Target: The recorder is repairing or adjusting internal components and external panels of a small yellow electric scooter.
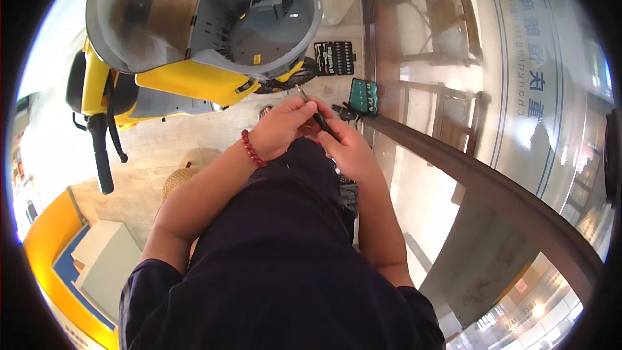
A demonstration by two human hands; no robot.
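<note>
In front of my body, both hands meet around a slim hand tool [322,121] with a dark handle and a thin metal end pointing up and to the left. My left hand [280,128], with a red bead bracelet [253,148] at its wrist, pinches the tool nearer its metal end. My right hand [352,150] is closed on the dark handle below. The tool's exact kind is too small to make out, and fingers cover part of it. Just beyond the hands stands a yellow scooter [188,83] with a grey basket [308,3].
An open black socket set case [335,58] lies on the floor past my hands, and a green tool case [363,97] leans by the glass wall's frame [453,159]. The scooter's handlebar grip [100,155] juts out at left. A white box [110,262] sits lower left.
</note>
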